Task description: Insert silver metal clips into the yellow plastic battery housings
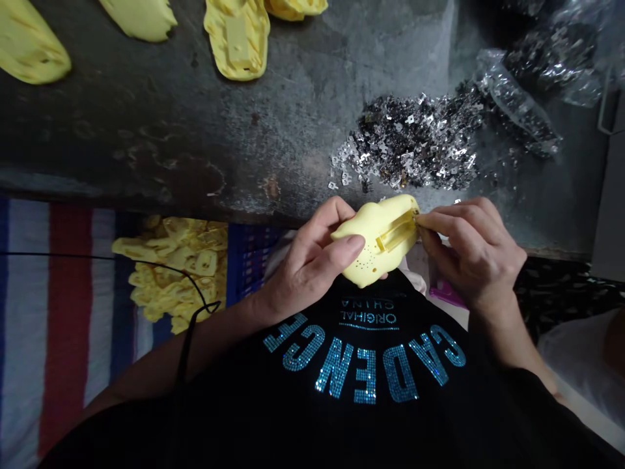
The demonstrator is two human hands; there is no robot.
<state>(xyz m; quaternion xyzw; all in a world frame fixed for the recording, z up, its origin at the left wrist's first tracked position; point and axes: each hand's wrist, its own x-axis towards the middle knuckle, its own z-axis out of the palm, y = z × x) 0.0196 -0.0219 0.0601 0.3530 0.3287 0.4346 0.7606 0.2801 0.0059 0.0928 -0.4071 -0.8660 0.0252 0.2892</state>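
Shell (367, 221), yellow, is held in the left hand (312, 257) beside the table (293, 143) edge. Right hand (471, 244) is drawn narrow at the slot (396, 234) end; whether anything is pinched cannot be told. Steady bracing is advised.

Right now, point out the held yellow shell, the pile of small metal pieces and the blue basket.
Yellow shell (367, 231): head view, smooth face beside its long recess.
Pile of small metal pieces (417, 146): head view, middle of the heap.
Blue basket (247, 257): head view, its perforated wall.
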